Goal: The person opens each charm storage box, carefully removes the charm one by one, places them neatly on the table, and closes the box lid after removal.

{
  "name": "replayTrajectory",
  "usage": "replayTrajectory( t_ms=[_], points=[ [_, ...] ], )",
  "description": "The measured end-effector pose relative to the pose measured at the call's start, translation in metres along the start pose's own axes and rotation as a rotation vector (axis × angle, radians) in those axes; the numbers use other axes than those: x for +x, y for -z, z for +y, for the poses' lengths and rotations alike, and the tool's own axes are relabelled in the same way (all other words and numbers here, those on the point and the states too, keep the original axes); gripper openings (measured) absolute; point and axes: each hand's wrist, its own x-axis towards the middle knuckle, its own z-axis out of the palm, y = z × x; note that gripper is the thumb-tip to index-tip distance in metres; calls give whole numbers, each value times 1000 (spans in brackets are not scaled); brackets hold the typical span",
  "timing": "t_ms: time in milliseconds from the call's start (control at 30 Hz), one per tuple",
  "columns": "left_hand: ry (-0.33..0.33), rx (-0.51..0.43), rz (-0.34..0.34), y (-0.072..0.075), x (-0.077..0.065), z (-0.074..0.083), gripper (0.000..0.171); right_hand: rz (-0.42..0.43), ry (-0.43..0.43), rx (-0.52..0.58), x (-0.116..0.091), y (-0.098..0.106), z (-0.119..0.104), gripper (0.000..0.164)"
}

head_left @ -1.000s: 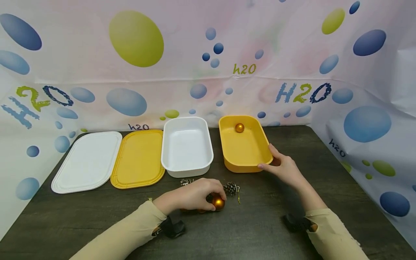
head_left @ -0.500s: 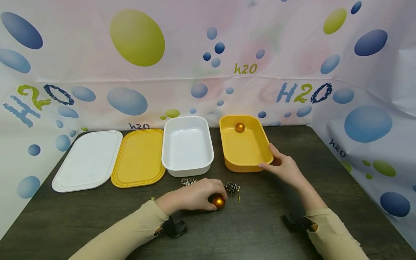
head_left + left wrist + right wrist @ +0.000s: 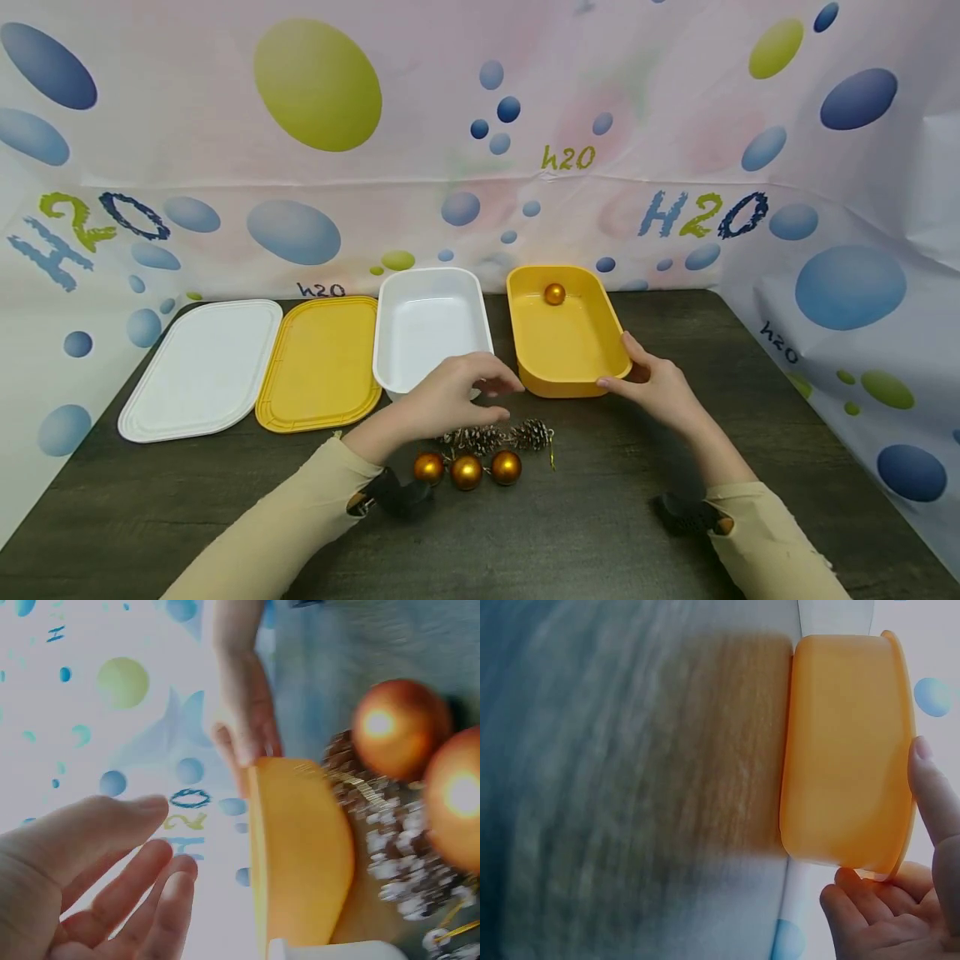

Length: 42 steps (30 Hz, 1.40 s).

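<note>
My left hand, with fingers parted and nothing between them, hovers above two pine cones and overlaps the front of the white container. Below it on the table, three shiny orange-gold baubles lie in a row. The left wrist view shows the same loose fingers apart from the baubles. My right hand holds the near right corner of the yellow container, thumb at the rim and fingers along the side. One bauble lies inside that container, toward its far end.
A yellow lid and a white lid lie flat to the left of the white container. Behind everything rises a patterned backdrop, which meets the dark table at its far edge.
My left hand has let go of the rightmost bauble on the table and lifted up and away, uncovering the row of baubles. The right hand has stayed on the yellow container.
</note>
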Motion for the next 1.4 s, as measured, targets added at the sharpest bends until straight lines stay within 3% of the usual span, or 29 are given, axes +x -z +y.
replayTrajectory(
  t_ms=[167,433,633,933,1000,1200,1267,1400],
  points=[
    [7,-92,77,10,17,0,27,4,-7,1,-1,3,2,95],
    [170,-269,58,18,55,-7,29,12,-12,12,-3,6,5,92],
    [291,-271,66,10,87,-20,29,25,-3,6,-2,7,5,92],
    [413,-279,221,-10,135,-39,37,26,12,24,0,4,8,93],
    [411,-262,263,-15,145,-51,36,19,18,27,0,3,8,94],
    [433,-229,300,-26,162,-71,40,23,23,35,1,1,8,94],
    [457,-223,293,-28,164,-71,44,25,27,33,1,0,8,94],
    [480,-134,298,-36,168,-80,54,22,39,37,3,-3,7,92]
  ],
)
